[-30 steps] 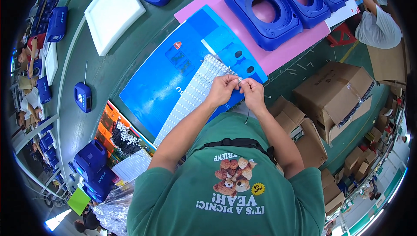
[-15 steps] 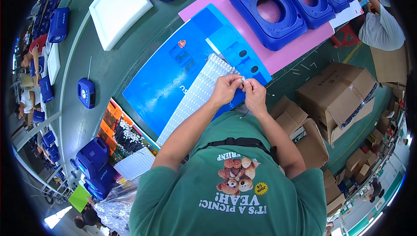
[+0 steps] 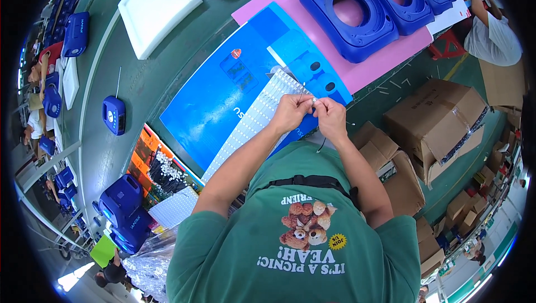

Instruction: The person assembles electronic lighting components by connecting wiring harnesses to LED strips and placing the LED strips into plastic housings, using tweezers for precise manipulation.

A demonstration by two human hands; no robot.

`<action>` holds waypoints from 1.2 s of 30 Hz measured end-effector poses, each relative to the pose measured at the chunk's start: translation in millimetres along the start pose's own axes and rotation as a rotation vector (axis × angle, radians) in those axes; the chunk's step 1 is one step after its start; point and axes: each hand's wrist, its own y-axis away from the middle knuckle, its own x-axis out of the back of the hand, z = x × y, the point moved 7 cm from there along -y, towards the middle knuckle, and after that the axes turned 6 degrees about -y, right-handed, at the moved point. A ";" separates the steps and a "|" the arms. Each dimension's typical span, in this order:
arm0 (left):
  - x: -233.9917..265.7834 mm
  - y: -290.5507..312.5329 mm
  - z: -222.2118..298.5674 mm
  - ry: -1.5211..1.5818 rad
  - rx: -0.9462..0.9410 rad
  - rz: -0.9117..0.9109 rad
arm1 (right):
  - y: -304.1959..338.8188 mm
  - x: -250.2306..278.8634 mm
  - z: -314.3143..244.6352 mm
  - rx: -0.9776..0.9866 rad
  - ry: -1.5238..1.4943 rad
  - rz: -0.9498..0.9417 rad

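My left hand (image 3: 288,112) and my right hand (image 3: 331,117) meet close together over the near edge of a blue printed sheet (image 3: 223,99). Both pinch a tiny pale part (image 3: 312,100) between their fingertips; its shape is too small to tell. A thin dark wire (image 3: 323,144) hangs below my right hand. Just under my left hand lies a long white strip sheet of small pieces (image 3: 254,120), running down-left across the blue sheet.
A row of blue plastic housings (image 3: 349,13) sits on a pink mat (image 3: 391,52) at the back. A white tray (image 3: 158,7) and small blue devices (image 3: 114,114) stand on the green belt. Cardboard boxes (image 3: 435,119) fill the right. Other people work at the edges.
My hands have stayed together pinching the small part, with only slight finger movement. The view has shifted a little.
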 end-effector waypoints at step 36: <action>28.5 45.3 47.3 -0.606 -0.257 0.401 | -26.5 -0.2 -11.7 -0.158 -0.469 -0.083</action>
